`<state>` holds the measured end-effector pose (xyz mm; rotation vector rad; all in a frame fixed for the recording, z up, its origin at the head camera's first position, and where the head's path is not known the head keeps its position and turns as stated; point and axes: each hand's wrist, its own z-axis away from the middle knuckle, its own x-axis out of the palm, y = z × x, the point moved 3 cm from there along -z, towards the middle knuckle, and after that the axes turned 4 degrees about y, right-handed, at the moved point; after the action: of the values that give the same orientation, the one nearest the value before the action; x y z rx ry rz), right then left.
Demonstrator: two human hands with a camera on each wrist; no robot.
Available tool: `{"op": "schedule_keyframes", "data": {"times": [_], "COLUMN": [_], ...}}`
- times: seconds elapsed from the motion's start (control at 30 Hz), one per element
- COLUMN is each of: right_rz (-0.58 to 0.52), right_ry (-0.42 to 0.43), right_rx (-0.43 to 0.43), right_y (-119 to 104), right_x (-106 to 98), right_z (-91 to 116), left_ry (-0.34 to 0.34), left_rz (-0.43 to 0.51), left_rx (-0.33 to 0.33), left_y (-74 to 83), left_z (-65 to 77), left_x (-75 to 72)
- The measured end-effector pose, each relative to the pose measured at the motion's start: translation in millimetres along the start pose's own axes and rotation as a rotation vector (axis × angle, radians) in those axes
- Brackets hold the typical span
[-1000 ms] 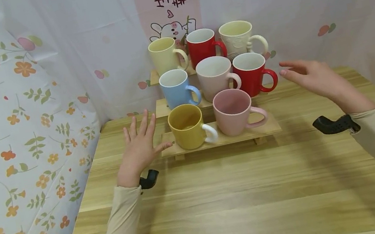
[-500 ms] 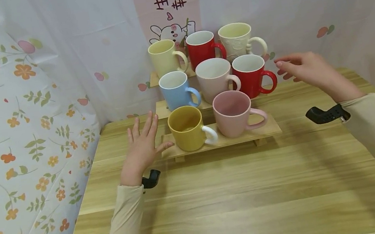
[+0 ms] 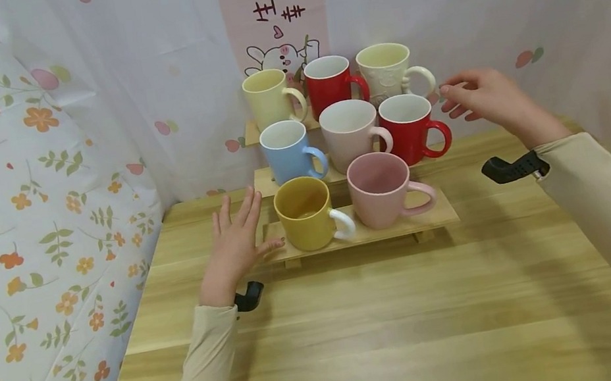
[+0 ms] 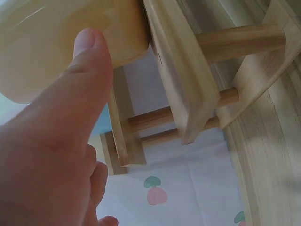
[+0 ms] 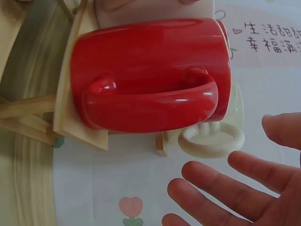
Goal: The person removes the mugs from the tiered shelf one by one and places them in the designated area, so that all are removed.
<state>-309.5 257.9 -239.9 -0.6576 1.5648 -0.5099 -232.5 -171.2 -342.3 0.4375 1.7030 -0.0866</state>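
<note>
My left hand (image 3: 236, 245) is spread at the left end of the wooden tiered rack (image 3: 435, 213), its thumb close beside the mustard mug (image 3: 305, 217) with a white handle. My right hand (image 3: 483, 99) hovers to the right of the upper tiers, fingers slightly bent and holding nothing. Nearest its fingertips is the handle of the embossed cream mug (image 3: 384, 79) on the top tier. In the right wrist view the red mug (image 5: 150, 61) of the middle tier lies between the camera and that cream handle, and the fingers are apart from both.
On the top tier stand a pale yellow mug (image 3: 266, 103) and another red mug (image 3: 328, 90). A blue mug (image 3: 287, 157) and a pale pink mug (image 3: 348, 137) share the middle tier. The pink mug (image 3: 379, 195) is on the bottom tier. A patterned curtain (image 3: 176, 91) hangs behind.
My right hand has moved up and left, from beside the middle-tier red mug toward the cream mug's handle. My left hand has shifted slightly right, still beside the mustard mug.
</note>
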Motion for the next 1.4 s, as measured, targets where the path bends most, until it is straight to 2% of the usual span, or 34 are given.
{"op": "schedule_keyframes", "data": {"times": [0.37,0.77,1.0,1.4], "right_rz": [-0.043,-0.066,-0.108,-0.144], "right_ry": [0.008,0.014,0.031,-0.035], "right_rx": [0.027,0.045,0.066,0.055], "right_y": [-4,-9,-15,-11], "right_x": [-4,-7,-8,1], "right_z": [-16,-29,-42,-46], "left_ry": [-0.003,-0.028,0.006,-0.007], "left_rz": [-0.01,0.027,0.045,0.022], "left_rx": [-0.003,-0.038,-0.041,-0.061], "left_y": [-1.6,1.1,1.5,5.0], "left_z": [-1.3,-6.2,-4.3,-5.5], "left_x": [6.2,11.2,9.6,6.2]}}
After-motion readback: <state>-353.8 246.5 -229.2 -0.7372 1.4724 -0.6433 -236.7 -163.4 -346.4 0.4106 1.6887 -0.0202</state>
